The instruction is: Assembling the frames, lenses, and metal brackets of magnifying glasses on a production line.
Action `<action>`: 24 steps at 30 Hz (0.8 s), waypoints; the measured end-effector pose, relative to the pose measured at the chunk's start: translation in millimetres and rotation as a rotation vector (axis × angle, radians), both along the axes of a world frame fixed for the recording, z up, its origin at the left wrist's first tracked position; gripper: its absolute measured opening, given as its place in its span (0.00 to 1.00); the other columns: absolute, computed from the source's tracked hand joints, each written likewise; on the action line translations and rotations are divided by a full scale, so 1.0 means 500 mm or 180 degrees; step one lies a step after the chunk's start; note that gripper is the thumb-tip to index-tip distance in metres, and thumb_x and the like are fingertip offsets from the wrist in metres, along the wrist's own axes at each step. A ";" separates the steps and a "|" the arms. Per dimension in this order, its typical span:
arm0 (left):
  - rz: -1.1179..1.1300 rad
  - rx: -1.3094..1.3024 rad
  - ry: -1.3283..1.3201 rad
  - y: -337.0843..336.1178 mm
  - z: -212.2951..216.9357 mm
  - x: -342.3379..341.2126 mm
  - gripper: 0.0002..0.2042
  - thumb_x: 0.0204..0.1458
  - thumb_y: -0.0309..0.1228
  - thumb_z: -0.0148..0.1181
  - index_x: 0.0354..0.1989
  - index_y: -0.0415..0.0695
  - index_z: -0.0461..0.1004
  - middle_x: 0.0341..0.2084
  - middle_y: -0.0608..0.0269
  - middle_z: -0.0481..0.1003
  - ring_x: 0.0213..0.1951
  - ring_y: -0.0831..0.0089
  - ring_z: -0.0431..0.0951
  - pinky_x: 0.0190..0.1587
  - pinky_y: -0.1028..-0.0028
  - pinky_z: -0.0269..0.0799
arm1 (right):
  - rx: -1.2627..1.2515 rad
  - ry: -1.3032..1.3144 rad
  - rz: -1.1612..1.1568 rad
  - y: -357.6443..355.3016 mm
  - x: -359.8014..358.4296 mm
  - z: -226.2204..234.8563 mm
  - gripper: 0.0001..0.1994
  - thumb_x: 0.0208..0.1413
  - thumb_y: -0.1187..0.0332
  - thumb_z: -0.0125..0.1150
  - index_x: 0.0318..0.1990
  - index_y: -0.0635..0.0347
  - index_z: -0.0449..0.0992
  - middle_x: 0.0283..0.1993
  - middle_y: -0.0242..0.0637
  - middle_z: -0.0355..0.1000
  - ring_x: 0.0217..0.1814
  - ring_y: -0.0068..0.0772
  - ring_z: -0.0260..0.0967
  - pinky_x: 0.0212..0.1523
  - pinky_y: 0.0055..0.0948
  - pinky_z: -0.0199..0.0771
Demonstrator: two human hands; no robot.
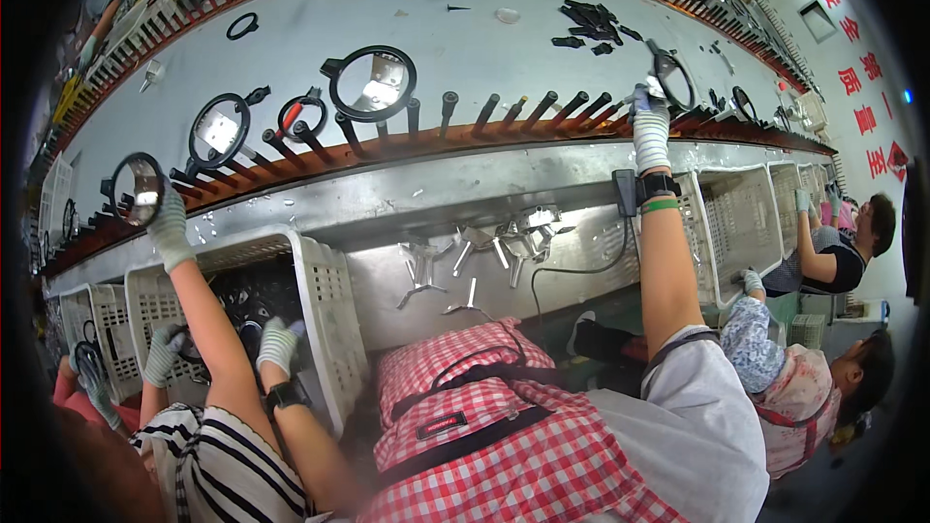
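Observation:
My right hand (650,121), in a striped white glove, reaches forward over the bench edge. Its fingers are closed on a round black-framed magnifying glass (693,87) tilted up on edge. My left hand (279,347), also gloved and with a dark wrist band, is low at the left, over a white crate (334,324) of black parts. Beside that hand sits a dark round frame (249,337); whether my fingers grip it I cannot make out. More black-framed magnifying glasses (411,83) lean along the bench's row of black-tipped pegs (449,102).
A co-worker in a striped shirt works close on my left, one gloved hand (170,230) at another magnifying glass (138,218). Small black pieces (593,21) are heaped on the far bench. Bent metal brackets (518,240) lie before me. White crates (741,228) and other people are on the right.

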State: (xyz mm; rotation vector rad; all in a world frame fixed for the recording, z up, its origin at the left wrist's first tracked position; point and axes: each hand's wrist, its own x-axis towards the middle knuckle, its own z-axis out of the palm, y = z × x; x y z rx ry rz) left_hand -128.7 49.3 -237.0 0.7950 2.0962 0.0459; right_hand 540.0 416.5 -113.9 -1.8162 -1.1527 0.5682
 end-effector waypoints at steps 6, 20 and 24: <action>0.1151 0.2186 -0.0018 0.038 0.384 0.179 0.14 0.56 0.39 0.57 0.39 0.40 0.71 0.24 0.65 0.75 0.15 0.80 0.64 0.15 0.80 0.58 | 0.0437 -0.0535 0.0384 0.017 -0.067 -0.096 0.15 0.60 0.58 0.56 0.41 0.63 0.75 0.27 0.31 0.70 0.26 0.24 0.61 0.29 0.27 0.63; 0.1535 0.1544 -0.3732 -0.030 0.467 0.305 0.11 0.58 0.37 0.56 0.40 0.43 0.71 0.28 0.51 0.77 0.12 0.86 0.56 0.15 0.84 0.54 | -0.1555 0.1219 0.3898 -0.504 -0.583 0.194 0.19 0.59 0.56 0.57 0.47 0.65 0.74 0.36 0.34 0.74 0.40 0.24 0.70 0.43 0.27 0.70; 0.1615 0.1829 -0.3705 -0.055 0.426 0.310 0.16 0.58 0.42 0.56 0.43 0.41 0.71 0.27 0.51 0.78 0.12 0.84 0.57 0.15 0.81 0.56 | -0.1728 0.1967 0.3090 -0.551 -0.594 0.200 0.16 0.55 0.59 0.61 0.43 0.63 0.76 0.35 0.34 0.74 0.39 0.27 0.70 0.42 0.27 0.70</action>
